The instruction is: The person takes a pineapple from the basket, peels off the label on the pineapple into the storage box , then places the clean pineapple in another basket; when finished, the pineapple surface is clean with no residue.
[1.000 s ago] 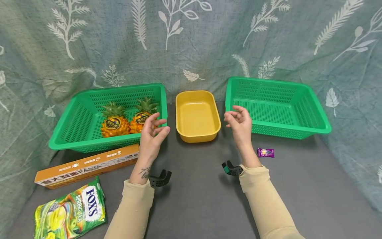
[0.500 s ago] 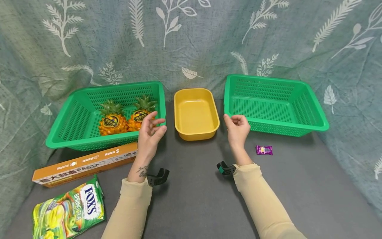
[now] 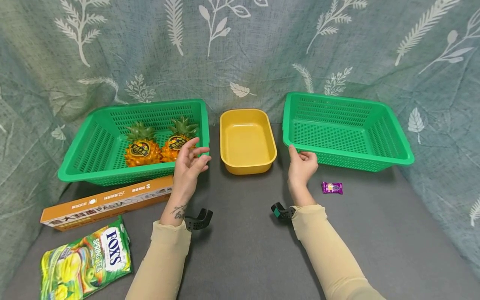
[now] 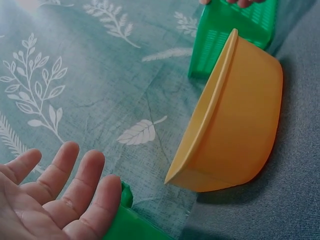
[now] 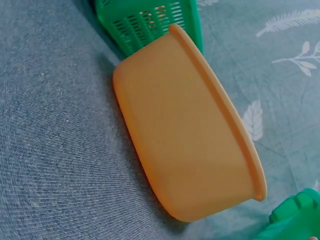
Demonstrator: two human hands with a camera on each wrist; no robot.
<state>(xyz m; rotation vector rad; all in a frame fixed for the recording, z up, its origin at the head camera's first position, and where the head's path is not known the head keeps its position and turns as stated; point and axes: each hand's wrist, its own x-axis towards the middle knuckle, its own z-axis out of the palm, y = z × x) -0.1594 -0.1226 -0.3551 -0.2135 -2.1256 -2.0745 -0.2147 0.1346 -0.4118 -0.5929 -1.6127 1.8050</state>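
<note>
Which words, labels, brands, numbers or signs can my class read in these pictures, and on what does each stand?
"FOX'S": on the green bag.
"SPRING TEA": on the green bag.
"意大利面 PASTA": on the orange box; its other print is too small to read.
Dark labels on the pineapples: too small.
Purple packet: too small.
Wrist tattoo: unclear.
No number is readable.

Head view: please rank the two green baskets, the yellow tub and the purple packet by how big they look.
Largest to smallest:
1. Left green basket and right green basket, too alike to rank surely
2. Yellow tub
3. Purple packet
</note>
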